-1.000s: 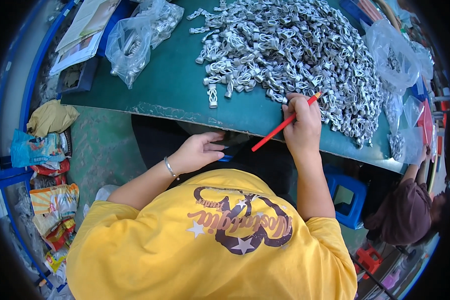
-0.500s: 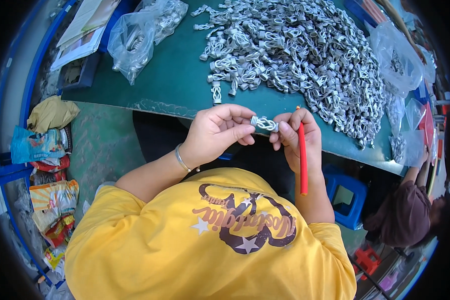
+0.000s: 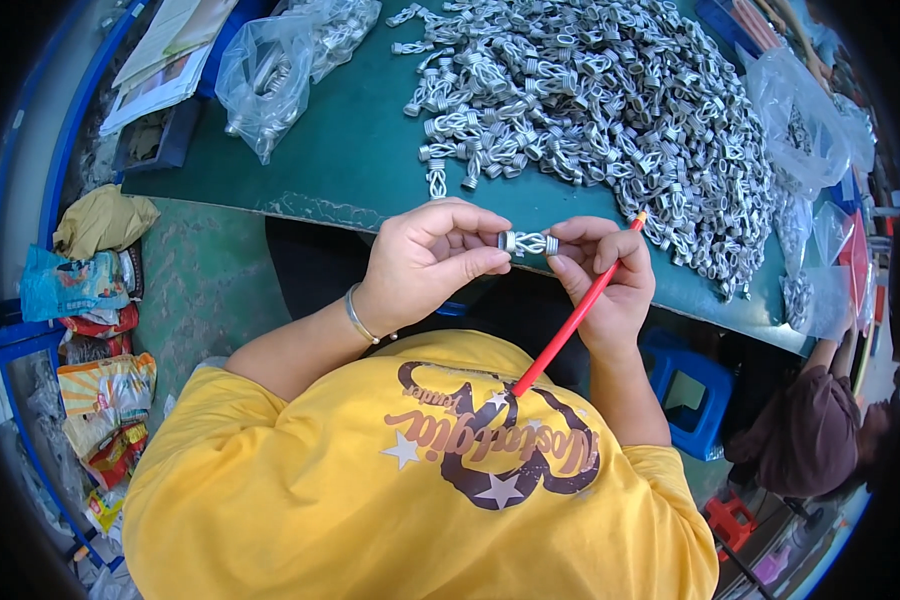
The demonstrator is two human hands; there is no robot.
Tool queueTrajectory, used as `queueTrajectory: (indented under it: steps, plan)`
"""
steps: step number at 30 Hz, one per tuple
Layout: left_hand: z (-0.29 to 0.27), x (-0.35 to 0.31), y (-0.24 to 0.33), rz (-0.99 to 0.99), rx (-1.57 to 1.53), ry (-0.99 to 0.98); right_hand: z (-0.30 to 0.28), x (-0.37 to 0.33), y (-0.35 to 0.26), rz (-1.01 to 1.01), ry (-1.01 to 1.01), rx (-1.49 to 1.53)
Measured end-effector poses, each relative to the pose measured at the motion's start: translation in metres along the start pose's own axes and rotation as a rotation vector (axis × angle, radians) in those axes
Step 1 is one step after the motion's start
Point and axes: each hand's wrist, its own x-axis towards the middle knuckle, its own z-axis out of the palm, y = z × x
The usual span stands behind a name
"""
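Observation:
A small silvery metal piece with ribbed ends and a twisted, open middle (image 3: pixel 530 243) lies level between my two hands, just off the table's near edge. My left hand (image 3: pixel 428 248) pinches its left end between thumb and fingers. At the other end, the fingertips of my right hand (image 3: pixel 610 285) grip it too. A slim red stick with a pale orange tip (image 3: pixel 568 332) is tucked between the fingers of that same hand. It slants from the tip at upper right down toward my yellow shirt.
On the green table (image 3: pixel 330 175), a large heap of similar metal pieces (image 3: pixel 610 110) spreads to the right. Clear plastic bags (image 3: pixel 265 85) lie at the far left. A blue stool (image 3: pixel 692 390) stands below; another person (image 3: pixel 800 430) is at the right.
The red stick has swung from nearly upright to a slant, its lower end now farther left. My right hand has turned and shifted slightly; the metal piece stays between both hands.

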Motion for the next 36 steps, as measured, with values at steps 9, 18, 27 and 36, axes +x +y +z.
queueTrajectory:
  steps: [9,18,27,36]
  plan:
    - [-0.003,-0.003,-0.004,-0.182,-0.058,-0.014,0.004,-0.001,-0.002,-0.131,0.001,-0.08]
    - [-0.004,-0.005,-0.003,-0.161,-0.024,-0.014,0.004,-0.001,0.0,-0.118,-0.005,-0.117]
    - [-0.001,-0.003,0.003,0.133,0.119,-0.09,0.008,-0.007,0.009,0.064,0.014,-0.091]
    - [-0.007,-0.008,-0.007,-0.301,-0.182,-0.028,0.007,-0.005,0.007,-0.238,-0.003,-0.335]
